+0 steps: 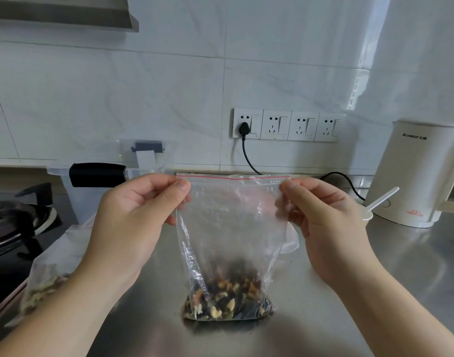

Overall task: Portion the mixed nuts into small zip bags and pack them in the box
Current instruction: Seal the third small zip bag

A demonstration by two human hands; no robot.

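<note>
Clear plastic zip bag (231,228) held upright between both hands, its bottom resting on the steel counter (349,292). Left hand (133,215) pinches the top left corner of the bag at the red seal line, thumb in front, fingers curled behind. Right hand (323,222) pinches the top right corner the same way. Seal strip runs level and taut between the two grips. Mixed nuts (228,300) fill only the bottom of the bag; upper part is flat and transparent.

Larger bag of nuts (48,276) lies on the counter to the left, partly hidden under the left forearm. Clear storage box (97,194) with a black handle stands behind the left hand, near the wall. White plastic spoon (380,199) lies right of the right hand, just in front of a cream electric kettle (421,173). Gas hob (19,217) at the far left edge. Row of wall sockets (285,124) behind, one with a black plug and cord.
</note>
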